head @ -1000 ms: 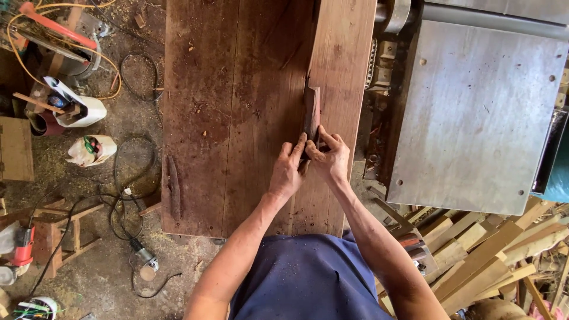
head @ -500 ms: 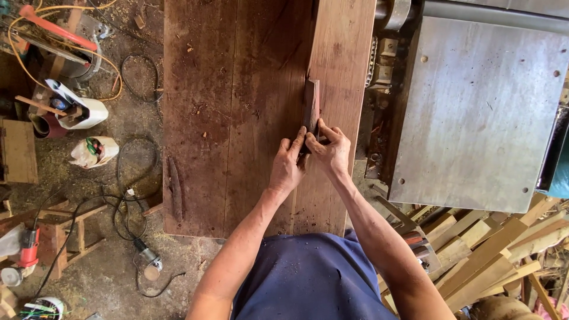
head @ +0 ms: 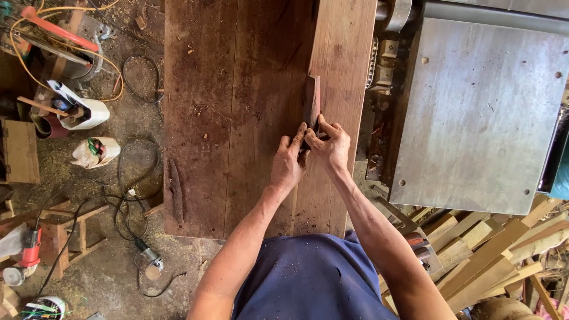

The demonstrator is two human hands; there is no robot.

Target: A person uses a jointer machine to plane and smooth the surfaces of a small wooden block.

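Left hand (head: 288, 166) and right hand (head: 330, 148) clasp the near end of a narrow wooden block (head: 312, 104), apparently stiff, light, best gripped by its sides.

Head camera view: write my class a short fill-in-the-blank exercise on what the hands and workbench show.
1. Both hands grip a small block of ____.
2. The block stands on its ____ on the plank.
3. The left hand and right hand hold the block's ____ end.
4. The sheet-metal table lies to the person's ____.

Missing words: wood; edge; near; right
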